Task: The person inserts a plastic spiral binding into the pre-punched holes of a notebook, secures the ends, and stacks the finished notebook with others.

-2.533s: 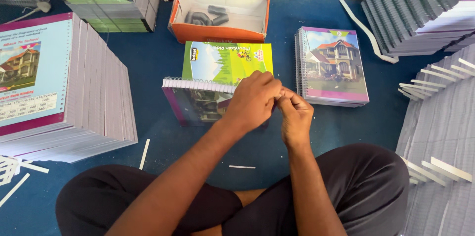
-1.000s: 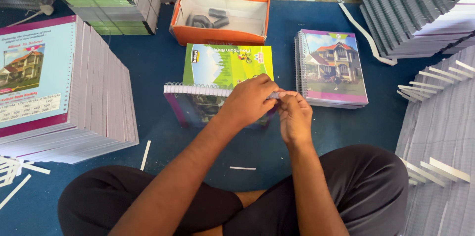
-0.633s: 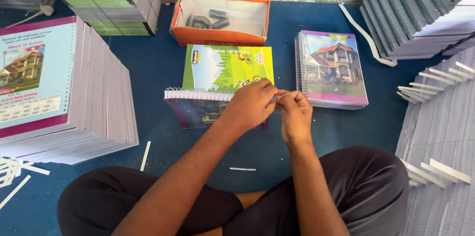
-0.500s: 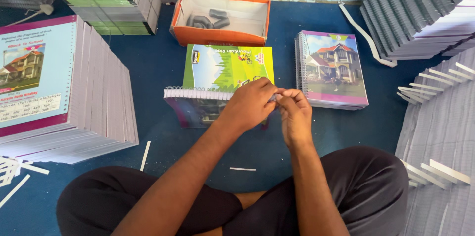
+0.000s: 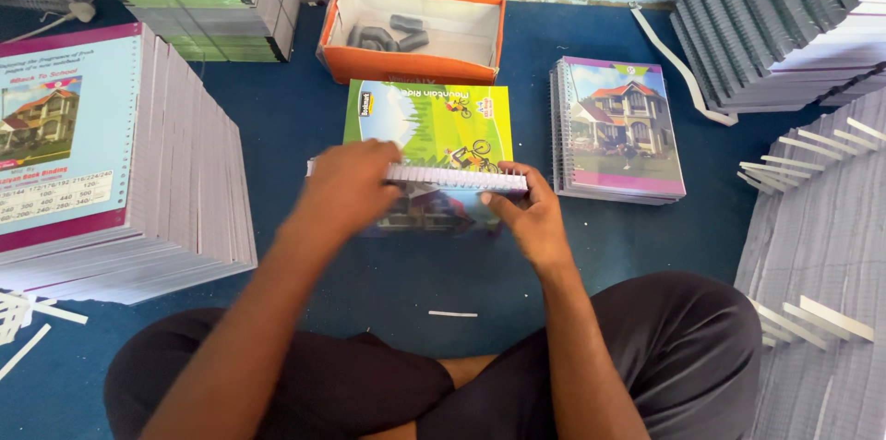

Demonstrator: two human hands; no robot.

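Notebook (image 5: 434, 149) with green cover lies open on blue floor (image 5: 277, 126), white spiral across middle. Left hand (image 5: 346, 191) rests on spiral's left part, fingers curled, grip unclear. Right hand (image 5: 531, 218) pinches spiral's right end. Binding step seems underway; next move needs steady hold.

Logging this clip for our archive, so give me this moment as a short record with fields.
Setting: person seated cross-legged on blue floor
Left hand: on the white spiral binding
Right hand: at the binding's right end
Held thing: open notebook, green cover
Right of it: pile of house-cover notebooks
Behind: orange box
Left: tall stack
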